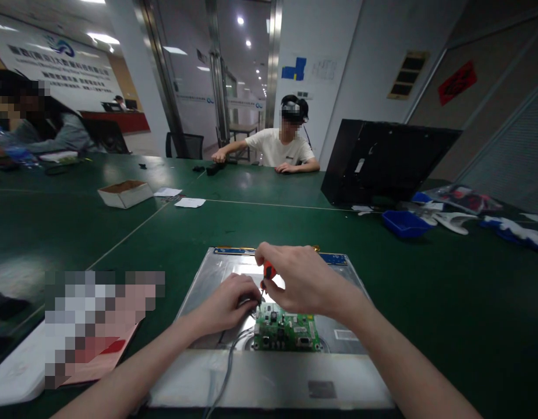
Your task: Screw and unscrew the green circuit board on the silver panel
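My right hand (295, 276) grips the red and black handle of a screwdriver (269, 270) from above. Its thin shaft points down at the upper left corner of a green circuit board (286, 329). Close against that corner, my left hand (234, 299) has its fingers curled together near the screwdriver tip; what they pinch, if anything, is hidden. The board lies on the silver metal back of a flat display panel (339, 378). Grey cables (229, 369) run from the board's left side toward me. A blue circuit strip (334, 258) lines the panel's far edge.
Left of the panel lie a white item (20, 366) and a pink one (107, 364), partly blurred. A white box (126, 195) stands farther back. At right are a black monitor housing (382, 163) and blue tray (404, 224). A person (282, 145) sits across the green table (269, 224).
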### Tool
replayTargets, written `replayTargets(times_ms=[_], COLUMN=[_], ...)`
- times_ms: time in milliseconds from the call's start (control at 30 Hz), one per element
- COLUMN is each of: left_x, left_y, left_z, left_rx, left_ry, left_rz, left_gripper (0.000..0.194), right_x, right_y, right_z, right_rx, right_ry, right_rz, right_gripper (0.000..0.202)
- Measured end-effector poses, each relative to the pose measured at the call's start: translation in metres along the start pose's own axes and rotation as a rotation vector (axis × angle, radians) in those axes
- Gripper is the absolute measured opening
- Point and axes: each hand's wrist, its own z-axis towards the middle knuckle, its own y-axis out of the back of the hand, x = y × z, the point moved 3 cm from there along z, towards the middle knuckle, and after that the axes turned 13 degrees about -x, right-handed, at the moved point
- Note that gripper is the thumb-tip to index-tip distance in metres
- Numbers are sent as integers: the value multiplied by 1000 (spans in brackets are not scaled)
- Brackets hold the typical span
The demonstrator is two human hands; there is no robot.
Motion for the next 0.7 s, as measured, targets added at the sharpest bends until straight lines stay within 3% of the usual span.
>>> replayTargets(times_ms=[200,267,433,600,700], left_x=[-5,-5,-10,-12,-10], left_y=[-1,-1,0,1,-1], left_z=[-1,-1,-1,0,-1], left_rx=[-1,5,22,30,43], left_ry=[-51,-56,-86,-97,-94], left_rz=[10,23,82,107,134], left_gripper=[17,17,17,17,14], right_x=[4,5,3,0,1], right_y=[-3,-1,6,1,1], right_z=[2,2,-1,2,2], right_rx=[-3,0,19,6,0], right_ry=[-15,-5,15,-57,-34], right_rz=[-160,-118,6,-198,-154], right_gripper=[20,12,22,24,10])
